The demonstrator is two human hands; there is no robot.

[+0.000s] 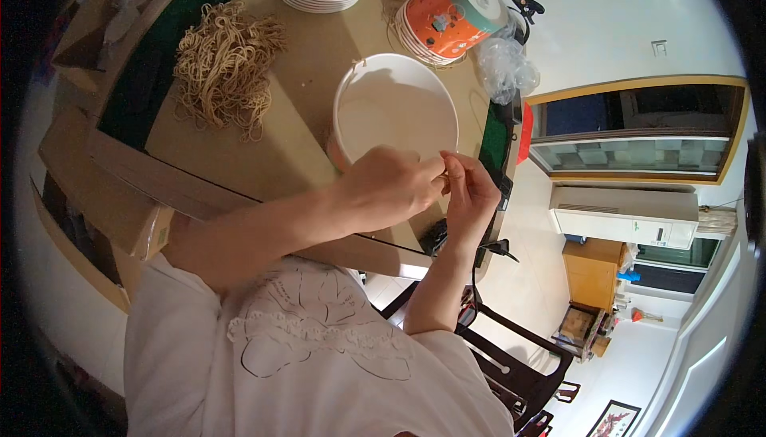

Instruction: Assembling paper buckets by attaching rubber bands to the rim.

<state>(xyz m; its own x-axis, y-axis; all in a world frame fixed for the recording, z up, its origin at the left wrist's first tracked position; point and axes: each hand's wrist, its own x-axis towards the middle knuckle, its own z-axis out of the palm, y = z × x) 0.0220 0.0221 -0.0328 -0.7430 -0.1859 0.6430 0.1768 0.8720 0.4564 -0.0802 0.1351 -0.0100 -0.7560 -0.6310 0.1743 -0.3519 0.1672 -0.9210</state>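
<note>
Left hand [391, 185] and right hand [472, 188] are pinching, on what I cannot tell; the bucket [395, 110] is looking light, bendable, probably needing a rim hold.

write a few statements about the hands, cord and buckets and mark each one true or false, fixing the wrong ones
1. The left hand and right hand are close together near the open paper bucket. True.
2. The tangled pile of tan cord lies to the right of the open paper bucket. False: it lies to the left.
3. The open paper bucket has its white inside showing. True.
4. The orange printed bucket stack stands mouth up. False: it is upside down, base up.
5. The clear plastic bag lies beside the orange printed bucket stack. True.
</note>
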